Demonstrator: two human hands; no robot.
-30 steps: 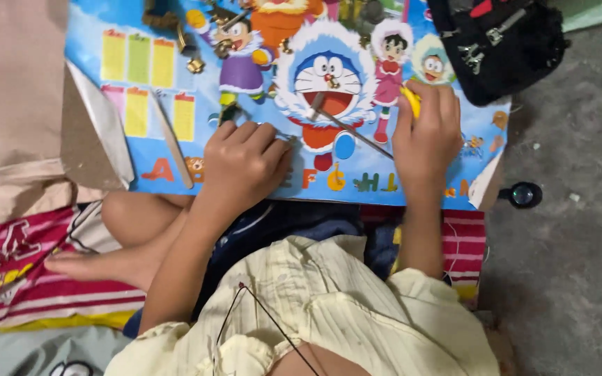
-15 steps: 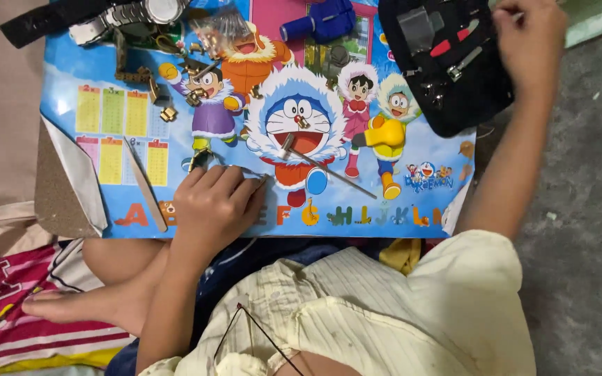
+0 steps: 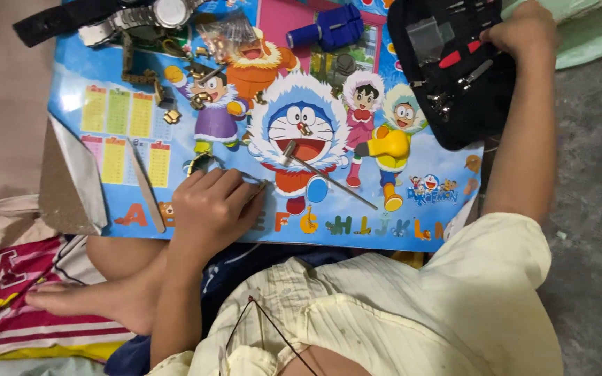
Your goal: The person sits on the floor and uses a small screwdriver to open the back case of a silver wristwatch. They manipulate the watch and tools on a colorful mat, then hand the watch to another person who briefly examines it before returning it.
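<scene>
Black zip-open tool pouch (image 3: 454, 83) lies at the far right corner of the colourful cartoon-printed board (image 3: 266, 139) that serves as the worktop, its slim tools with red and metal handles held in loops inside. The right hand (image 3: 524, 31) is on the pouch's far right edge, fingers curled down into or over it; whether they pinch any tool cannot be told, since the knuckles hide the tips. The pouch's long axis runs from the far edge of the board toward the person, so the tools in it lie roughly crosswise to the outstretched right forearm.

The left hand (image 3: 210, 205) rests near the board's near edge, well apart from the pouch, fingers bent and closed over a small metal watch part (image 3: 203, 163), only partly visible at its fingertips. Just to its left lies a pair of pale slim tweezers (image 3: 146, 184), pointing toward the person. To its right a small thin-shafted metal hammer (image 3: 329, 174) lies diagonally, head toward the board's middle. A silver metal wristwatch (image 3: 155, 12), a blue plastic watch tool (image 3: 332, 28) and scattered brass-coloured links (image 3: 168, 115) sit along the far side.

The right hand is plainly the nearer one to the pouch.
</scene>
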